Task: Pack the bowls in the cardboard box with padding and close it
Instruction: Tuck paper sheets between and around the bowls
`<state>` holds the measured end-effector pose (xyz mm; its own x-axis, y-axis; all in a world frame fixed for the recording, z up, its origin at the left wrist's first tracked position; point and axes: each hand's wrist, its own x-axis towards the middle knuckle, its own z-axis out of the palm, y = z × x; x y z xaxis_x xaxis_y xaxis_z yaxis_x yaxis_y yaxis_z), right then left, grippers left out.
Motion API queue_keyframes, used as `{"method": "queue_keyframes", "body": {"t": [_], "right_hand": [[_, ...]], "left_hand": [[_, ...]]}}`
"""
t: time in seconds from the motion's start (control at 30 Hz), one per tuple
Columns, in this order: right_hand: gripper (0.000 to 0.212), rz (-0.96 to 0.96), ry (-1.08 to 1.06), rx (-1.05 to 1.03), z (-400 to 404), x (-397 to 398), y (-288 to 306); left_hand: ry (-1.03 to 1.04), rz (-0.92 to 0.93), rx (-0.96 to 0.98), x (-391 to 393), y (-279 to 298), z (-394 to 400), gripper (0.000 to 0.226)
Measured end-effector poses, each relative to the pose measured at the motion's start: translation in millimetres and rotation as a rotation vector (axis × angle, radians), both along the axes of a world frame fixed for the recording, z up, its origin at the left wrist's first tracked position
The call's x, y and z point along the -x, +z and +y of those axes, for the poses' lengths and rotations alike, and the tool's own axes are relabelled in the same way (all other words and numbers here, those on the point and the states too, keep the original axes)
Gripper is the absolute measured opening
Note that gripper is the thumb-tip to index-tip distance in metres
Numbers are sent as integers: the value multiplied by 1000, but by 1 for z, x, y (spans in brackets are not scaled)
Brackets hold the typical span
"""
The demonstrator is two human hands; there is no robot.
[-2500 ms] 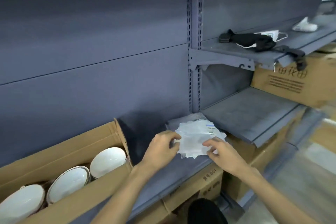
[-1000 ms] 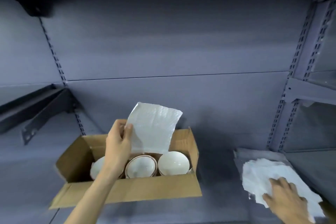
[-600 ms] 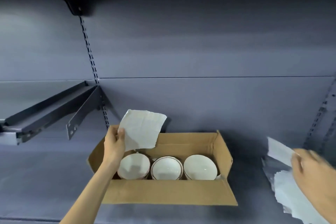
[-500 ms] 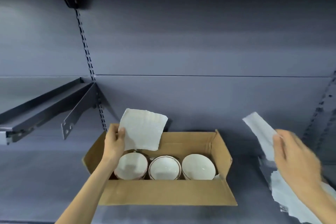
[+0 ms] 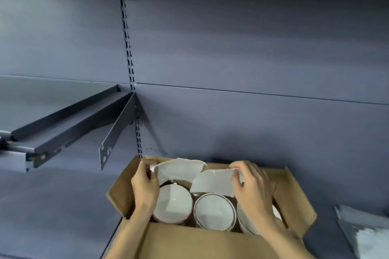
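Observation:
An open cardboard box (image 5: 189,242) sits on the grey shelf and holds three white bowls side by side: a left bowl (image 5: 172,204), a middle bowl (image 5: 213,211) and a right bowl (image 5: 248,225) mostly hidden by my right wrist. My left hand (image 5: 145,187) pinches a white padding sheet (image 5: 179,169) above the left bowl, near the box's back wall. My right hand (image 5: 252,187) pinches a second white padding sheet (image 5: 212,181) above the middle bowl. The two sheets overlap slightly.
A stack of white padding sheets (image 5: 370,239) lies on the shelf at the far right. An angled shelf bracket (image 5: 113,134) and a higher grey shelf (image 5: 52,128) stick out at the left. The slotted upright (image 5: 132,82) runs up the back panel.
My right hand carried a padding sheet from the stack at the right over into the box. My left hand lowered its sheet toward the box's back wall. The view came closer to the box.

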<state>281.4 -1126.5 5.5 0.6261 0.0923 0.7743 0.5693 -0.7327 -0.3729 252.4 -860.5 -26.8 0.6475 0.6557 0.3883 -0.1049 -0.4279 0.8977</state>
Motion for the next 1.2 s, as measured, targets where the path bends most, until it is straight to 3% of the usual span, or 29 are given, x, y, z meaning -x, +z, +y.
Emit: {"method": "queue_keyframes", "body": {"t": [0.13, 0.27, 0.43, 0.6, 0.77, 1.07, 1.2], "right_hand": [[19, -31, -107, -3, 17, -16, -23], [20, -37, -193, -42, 28, -21, -40], [25, -76, -194, -35, 27, -23, -49], [24, -95, -219, -48, 26, -24, -50], [21, -84, -202, -45, 26, -27, -53], [25, -193, -208, -121, 26, -23, -47], [22, -125, -174, -17, 27, -24, -52]], "left_hand": [[-24, 49, 1, -8, -6, 0, 18], [-59, 97, -31, -11, -8, -4, 4], [6, 129, -158, -15, -18, -2, 8], [62, 313, -364, -22, -29, 0, 8], [108, 395, -347, -19, -21, -7, 12], [155, 250, -300, -19, -22, -4, 5], [237, 307, -288, -12, -15, -9, 12]]}}
